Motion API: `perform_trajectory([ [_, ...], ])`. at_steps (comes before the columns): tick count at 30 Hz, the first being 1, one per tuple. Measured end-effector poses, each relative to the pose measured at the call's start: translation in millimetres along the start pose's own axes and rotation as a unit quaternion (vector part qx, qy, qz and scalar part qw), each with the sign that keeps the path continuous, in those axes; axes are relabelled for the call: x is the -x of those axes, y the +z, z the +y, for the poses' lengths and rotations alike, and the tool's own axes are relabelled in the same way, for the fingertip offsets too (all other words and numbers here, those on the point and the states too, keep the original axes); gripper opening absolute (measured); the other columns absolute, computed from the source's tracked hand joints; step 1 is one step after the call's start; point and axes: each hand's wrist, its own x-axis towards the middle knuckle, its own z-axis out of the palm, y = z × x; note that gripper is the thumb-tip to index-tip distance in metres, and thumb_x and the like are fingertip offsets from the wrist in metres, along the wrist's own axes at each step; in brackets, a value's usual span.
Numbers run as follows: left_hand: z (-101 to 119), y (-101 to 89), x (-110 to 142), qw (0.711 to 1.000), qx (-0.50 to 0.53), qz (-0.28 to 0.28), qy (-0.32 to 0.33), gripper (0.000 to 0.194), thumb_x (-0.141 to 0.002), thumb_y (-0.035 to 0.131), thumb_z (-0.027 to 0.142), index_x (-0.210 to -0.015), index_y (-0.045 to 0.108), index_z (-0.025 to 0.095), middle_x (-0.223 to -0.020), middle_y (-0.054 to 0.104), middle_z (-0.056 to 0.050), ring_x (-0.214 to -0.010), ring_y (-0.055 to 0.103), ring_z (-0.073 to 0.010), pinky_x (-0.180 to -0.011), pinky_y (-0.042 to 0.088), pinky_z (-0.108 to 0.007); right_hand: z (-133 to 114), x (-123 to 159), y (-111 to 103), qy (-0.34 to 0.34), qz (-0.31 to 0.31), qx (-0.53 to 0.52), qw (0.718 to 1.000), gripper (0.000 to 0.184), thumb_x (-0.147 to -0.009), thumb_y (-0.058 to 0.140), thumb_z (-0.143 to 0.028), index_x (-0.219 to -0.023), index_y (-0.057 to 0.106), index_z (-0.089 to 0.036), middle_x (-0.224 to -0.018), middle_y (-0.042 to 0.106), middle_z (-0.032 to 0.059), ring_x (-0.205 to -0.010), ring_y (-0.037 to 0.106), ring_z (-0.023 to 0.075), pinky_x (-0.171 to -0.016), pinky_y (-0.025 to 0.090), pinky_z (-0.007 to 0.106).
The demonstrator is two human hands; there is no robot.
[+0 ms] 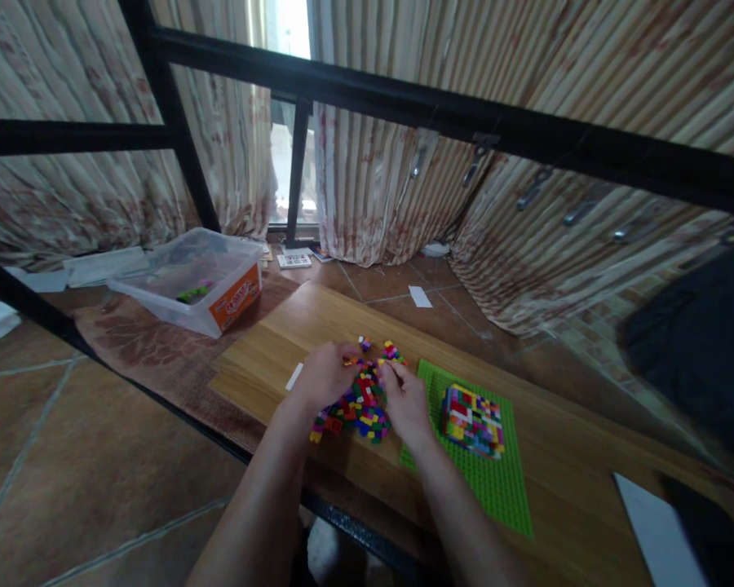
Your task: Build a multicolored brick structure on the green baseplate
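Observation:
A heap of small, brightly coloured building bricks [365, 397] lies loose on the wooden board. Over its left side is my left hand [329, 377], fingers curled down among the bricks; whatever they grip is hidden. At the heap's right side my right hand [407, 401] is closed in a pinch, with a small yellow brick at its fingertips. To the right of that hand lies a green studded baseplate [501, 497]. On it stands a low, layered block of many-coloured bricks [474, 420], apart from both hands.
A clear plastic bin [177, 306] with an orange label and a few pieces stands on a brown mat [131, 342] at left. A black metal bar [404, 94] crosses above the wooden board [318, 318]. A white sheet [654, 526] and dark flat object [703, 522] lie at right.

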Motion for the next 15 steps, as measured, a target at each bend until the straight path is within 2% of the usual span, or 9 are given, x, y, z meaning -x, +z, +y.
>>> perform_trajectory([
  [3,11,9.7,-1,0.999,0.024,0.007,0.035,0.022,-0.087,0.056,0.016,-0.094,0.076,0.019,-0.094,0.076,-0.005,-0.088,0.067,-0.0175,-0.08,0.047,-0.025,0,-3,3,0.065,0.023,-0.098,0.993,0.043,-0.087,0.051,-0.058,-0.073,0.064,-0.02,-0.056,0.053,-0.0039,-0.052,0.048,0.0139,-0.05,0.037,0.026],
  [7,17,24.0,-6,0.996,0.079,0.029,0.038,0.023,-0.088,0.052,0.016,-0.084,0.075,0.017,-0.078,0.074,-0.004,-0.074,0.065,-0.0152,-0.071,0.046,-0.024,-8,-4,9,0.127,0.026,-0.216,0.968,0.043,-0.08,0.059,-0.063,-0.07,0.058,-0.021,-0.052,0.046,-0.0072,-0.043,0.038,0.0105,-0.041,0.028,0.024],
  [9,16,30.2,-9,0.99,0.13,0.044,0.032,0.021,-0.087,0.053,0.019,-0.082,0.074,0.016,-0.076,0.073,-0.003,-0.07,0.064,-0.0146,-0.068,0.046,-0.024,-12,-4,9,0.125,0.023,-0.235,0.964,0.043,-0.08,0.06,-0.063,-0.07,0.059,-0.021,-0.051,0.046,-0.0073,-0.043,0.038,0.0104,-0.041,0.027,0.024],
  [12,14,36.4,-12,0.979,0.191,0.065,0.017,0.019,-0.086,0.054,0.02,-0.08,0.072,0.016,-0.071,0.071,-0.002,-0.067,0.063,-0.0138,-0.065,0.046,-0.023,-13,-5,7,0.093,0.021,-0.211,0.973,0.042,-0.08,0.061,-0.061,-0.071,0.062,-0.02,-0.055,0.05,-0.0061,-0.047,0.041,0.0107,-0.044,0.03,0.024],
  [15,15,37.3,-12,0.98,0.188,0.069,0.002,0.02,-0.085,0.053,0.019,-0.073,0.069,0.016,-0.066,0.068,-0.001,-0.065,0.061,-0.0134,-0.063,0.045,-0.022,-10,-8,6,0.068,0.031,-0.186,0.98,0.039,-0.083,0.06,-0.058,-0.074,0.064,-0.02,-0.06,0.054,-0.005,-0.054,0.046,0.0119,-0.05,0.035,0.024],
])
